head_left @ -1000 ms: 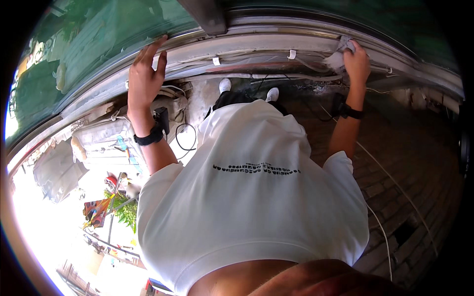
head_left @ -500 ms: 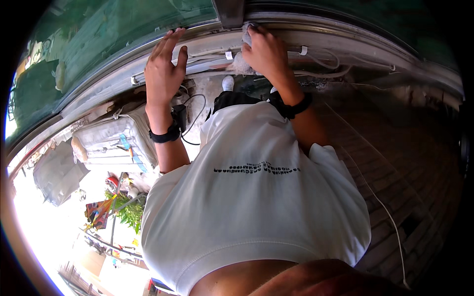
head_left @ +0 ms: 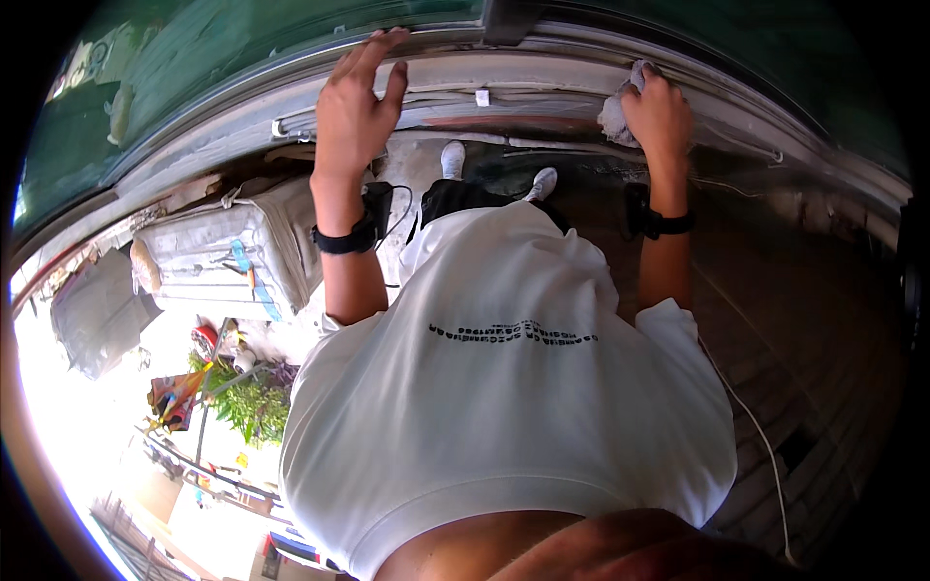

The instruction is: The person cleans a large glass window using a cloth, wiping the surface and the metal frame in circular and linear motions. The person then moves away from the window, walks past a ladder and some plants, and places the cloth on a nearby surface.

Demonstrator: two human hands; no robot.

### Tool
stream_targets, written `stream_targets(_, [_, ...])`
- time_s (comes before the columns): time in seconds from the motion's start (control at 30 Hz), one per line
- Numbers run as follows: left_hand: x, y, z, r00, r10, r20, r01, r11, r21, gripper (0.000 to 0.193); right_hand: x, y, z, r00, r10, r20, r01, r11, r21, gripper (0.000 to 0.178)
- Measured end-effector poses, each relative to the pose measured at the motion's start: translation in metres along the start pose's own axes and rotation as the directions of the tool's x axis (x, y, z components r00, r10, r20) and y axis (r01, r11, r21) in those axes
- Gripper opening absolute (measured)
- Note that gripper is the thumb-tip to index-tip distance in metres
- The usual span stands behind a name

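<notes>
A grey, crumpled cloth (head_left: 614,118) is gripped in my right hand (head_left: 662,116), pressed against the window sill (head_left: 562,75) on the right. Part of the cloth hangs below the fingers toward the cables. My left hand (head_left: 355,121) rests at the lower window frame further left, its fingers stretched out and the thumb apart, holding nothing. Behind the frame is greenish window glass (head_left: 242,44), with a dark upright frame bar (head_left: 511,21) between the two hands. Both wrists wear black bands.
Cables with a white tag (head_left: 482,98) run along the wall below the sill. A pale, covered box-like thing (head_left: 223,257) with blue tools on it stands at left. Green plants (head_left: 254,402) are lower left. A white cord (head_left: 760,436) trails over dark flooring at right.
My right hand has slid well to the right along the sill with the cloth. The left hand has shifted slightly right and up, still with fingers stretched. Both shoes now show.
</notes>
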State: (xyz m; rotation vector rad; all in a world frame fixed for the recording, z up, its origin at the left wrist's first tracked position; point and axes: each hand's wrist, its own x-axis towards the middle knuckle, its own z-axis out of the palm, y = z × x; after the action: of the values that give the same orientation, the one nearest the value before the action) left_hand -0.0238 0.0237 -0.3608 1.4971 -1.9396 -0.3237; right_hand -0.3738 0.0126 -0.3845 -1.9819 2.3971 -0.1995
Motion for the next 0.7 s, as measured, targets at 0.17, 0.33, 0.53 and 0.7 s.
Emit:
stream_targets(0.17, [-0.002,0.000,0.006,0.999,0.006,-0.046,-0.007,0.999,-0.036,0.031,-0.007,-0.066,0.008,0.978,-0.180,0.109,0.157,0.969,0.189,0.035])
stream_targets(0.33, [-0.003,0.001,0.006,0.999,-0.019,-0.050,0.017,0.999,-0.037,0.030,-0.009,-0.076,0.030,0.961,-0.271,0.053,0.216,0.857,0.469,0.046])
stream_targets(0.53, [-0.003,-0.002,0.006,0.997,-0.035,-0.065,0.031,0.998,-0.059,0.031,0.018,0.025,0.003,0.981,0.042,0.191,-0.107,0.932,0.346,0.046])
stream_targets(0.7, [-0.005,0.003,0.010,0.997,-0.025,-0.068,0.021,0.998,-0.052,0.029,0.019,0.045,0.006,0.997,0.046,0.060,-0.061,0.959,0.275,0.038])
